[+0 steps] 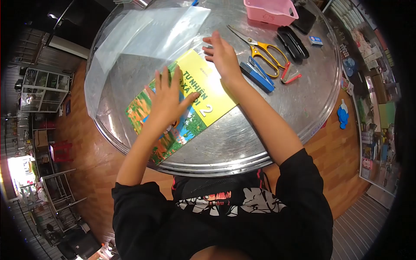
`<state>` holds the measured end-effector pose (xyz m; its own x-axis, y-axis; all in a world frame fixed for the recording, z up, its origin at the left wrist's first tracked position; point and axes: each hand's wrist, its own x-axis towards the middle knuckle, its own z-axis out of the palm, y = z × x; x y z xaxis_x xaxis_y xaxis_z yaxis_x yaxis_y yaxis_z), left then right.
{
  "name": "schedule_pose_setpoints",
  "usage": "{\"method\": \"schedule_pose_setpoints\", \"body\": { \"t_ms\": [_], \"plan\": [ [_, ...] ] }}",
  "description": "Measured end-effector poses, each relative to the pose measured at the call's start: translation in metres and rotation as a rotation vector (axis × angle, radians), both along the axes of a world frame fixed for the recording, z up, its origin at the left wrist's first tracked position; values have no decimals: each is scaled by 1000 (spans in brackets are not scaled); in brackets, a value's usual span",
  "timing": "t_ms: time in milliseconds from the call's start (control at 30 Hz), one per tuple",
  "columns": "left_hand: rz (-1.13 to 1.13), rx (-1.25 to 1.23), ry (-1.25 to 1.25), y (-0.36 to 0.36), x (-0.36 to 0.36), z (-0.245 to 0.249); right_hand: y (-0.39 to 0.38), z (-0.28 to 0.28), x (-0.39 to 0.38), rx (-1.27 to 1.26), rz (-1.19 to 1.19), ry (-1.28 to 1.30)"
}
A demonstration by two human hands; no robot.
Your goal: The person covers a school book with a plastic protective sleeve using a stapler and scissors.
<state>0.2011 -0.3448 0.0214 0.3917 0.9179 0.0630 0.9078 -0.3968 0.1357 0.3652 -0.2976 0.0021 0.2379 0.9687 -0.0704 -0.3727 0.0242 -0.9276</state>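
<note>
A yellow textbook [219,97] with a colourful picture on its cover lies at a slant on the round metal table. My left hand [168,96] rests over the cover with its fingers spread. Above the book's upper right edge is my right hand [222,55], fingers apart and nothing held in it. Clear plastic sheets [151,32] spread beyond the book, at the far left of the table. Just right of my right wrist lies a blue stapler [258,78], with yellow-handled scissors [264,50] close by.
A red staple remover [291,74], a black open case [293,44], a small blue-and-white box [315,40] and a dark flat object [304,19] lie at the right. The pink basket [271,15] stands at the back. Shelves line both sides of the room.
</note>
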Motion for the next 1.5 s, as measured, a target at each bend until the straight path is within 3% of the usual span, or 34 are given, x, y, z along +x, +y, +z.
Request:
{"method": "schedule_pose_setpoints", "body": {
  "t_ms": [67,233,300,433,833,1233,1300,1500],
  "plan": [
    [-6,-68,22,-5,-4,-11,-4,-3,-1,170,-28,-475],
    [-66,22,13,-11,-5,-24,-14,0,1,213,109,-775],
    [-156,46,-39,-9,-5,-25,-12,-7,0,543,5,-1045],
    [-135,94,-63,-12,-7,-27,-8,-14,0,481,96,-1246],
    [-128,99,-152,-21,-13,-28,-13,-5,-1,362,226,-1373],
    [-127,63,-190,-18,-17,-24,-12,-4,4,345,210,-1352],
    [-132,50,-220,-17,-16,-22,-11,-3,6,207,116,-1083],
    [-110,-27,-229,-16,-17,-20,-9,-4,11,112,5,-976]
  ]
}}
